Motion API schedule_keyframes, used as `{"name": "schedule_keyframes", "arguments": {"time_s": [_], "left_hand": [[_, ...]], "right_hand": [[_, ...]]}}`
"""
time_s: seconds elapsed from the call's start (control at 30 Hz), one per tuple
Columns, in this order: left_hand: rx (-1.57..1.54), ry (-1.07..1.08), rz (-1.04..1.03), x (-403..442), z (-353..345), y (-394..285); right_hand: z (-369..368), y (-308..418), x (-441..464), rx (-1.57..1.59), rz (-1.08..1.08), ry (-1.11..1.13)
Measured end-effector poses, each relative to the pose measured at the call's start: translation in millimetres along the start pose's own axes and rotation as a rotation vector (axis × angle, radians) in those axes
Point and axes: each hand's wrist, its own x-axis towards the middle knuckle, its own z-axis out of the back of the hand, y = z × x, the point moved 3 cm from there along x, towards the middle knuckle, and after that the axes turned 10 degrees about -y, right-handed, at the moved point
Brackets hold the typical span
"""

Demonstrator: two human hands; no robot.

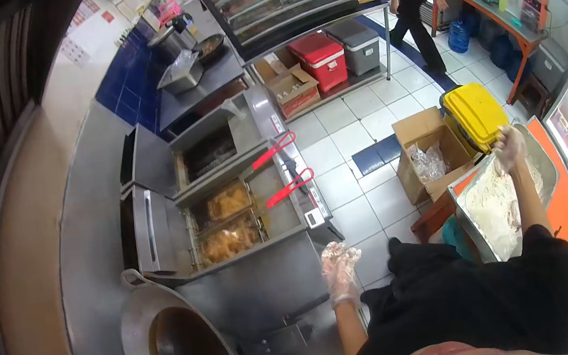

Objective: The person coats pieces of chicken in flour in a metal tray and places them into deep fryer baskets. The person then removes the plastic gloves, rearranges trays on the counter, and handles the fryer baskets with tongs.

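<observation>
White-tiled floor (342, 157) between the fryer and an orange table (557, 168), with my clear-gloved right hand (510, 147) curled over pale flour (494, 207) in a big steel tub (545, 149). My floury, gloved left hand (341, 272) is bunched near the fryer's steel edge (276, 244), and honestly can't tell if either's gripping anything.

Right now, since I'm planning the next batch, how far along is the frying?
Done: golden food is already in the red-handled wire baskets in the steel fryer. In hand: the flour-caked, clear-gloved left hand is near the fryer, the clear-gloved right hand over pale flour; whether either holds food, I can't tell. Left: lifting the baskets out, and perhaps more coating, as flour remains.
</observation>
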Motion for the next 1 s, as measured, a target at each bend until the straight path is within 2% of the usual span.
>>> {"name": "schedule_keyframes", "arguments": {"time_s": [0.03,0.07,0.1,0.13,0.17,0.27,0.33,0.4,0.43,0.5,0.53,0.6,0.63,0.7,0.73,0.77,0.8,0.83,0.87,0.93,1.0], "left_hand": [[0.065,0.029,0.004,-5,-5,1],[0.131,0.058,0.006,-13,-11,-3],[0.093,0.065,0.028,-16,-17,-1],[0.106,0.072,0.018,-20,-22,0],[0.143,0.064,0.025,-21,-28,0],[0.178,0.021,0.063,-28,-52,8],[0.216,0.028,0.006,-40,-74,10],[0.218,0.063,0.015,-31,-80,27],[0.223,0.065,0.010,-33,-89,34],[0.240,0.074,0.009,-36,-109,49],[0.214,0.083,0.015,-45,-120,49],[0.201,0.089,0.034,-54,-135,62],[0.210,0.077,0.042,-57,-141,68],[0.250,0.078,0.069,-57,-161,80],[0.275,0.038,0.055,-60,-171,83],[0.326,-0.010,0.062,-72,-178,86],[0.355,0.032,0.043,-83,-189,90],[0.384,0.075,0.035,-88,-202,93],[0.544,0.151,-0.006,-83,-200,99],[0.856,0.300,-0.124,-74,-194,108],[1.036,0.419,-0.194,-54,-175,117]], "right_hand": [[45,-2,21,0.051,0.022,0.041],[71,7,6,0.030,0.137,-0.283],[103,12,12,0.033,0.146,-0.289],[133,11,19,-0.001,0.233,-0.444],[163,12,27,-0.093,0.286,-0.485],[220,16,37,0.006,0.289,-0.489],[241,20,34,0.003,0.285,-0.500],[272,17,51,-0.271,0.199,-0.553],[296,8,65,-0.267,0.189,-0.564],[341,-30,110,-0.484,0.316,-0.467],[361,-42,117,-0.480,0.306,-0.481],[393,-65,133,-1.159,0.690,-0.394],[422,-89,159,-1.162,0.679,-0.406],[454,-126,180,-1.801,1.454,-0.267],[438,-118,167,-1.944,1.443,-0.157],[439,-111,153,-1.878,1.227,-0.109],[441,-105,139,-1.802,1.023,-0.093],[404,-74,122,-1.888,0.730,-0.025],[365,-45,71,-1.395,0.607,-0.232],[353,-30,72,-1.405,0.483,-0.326],[341,-11,63,-1.419,0.425,-0.343]]}}
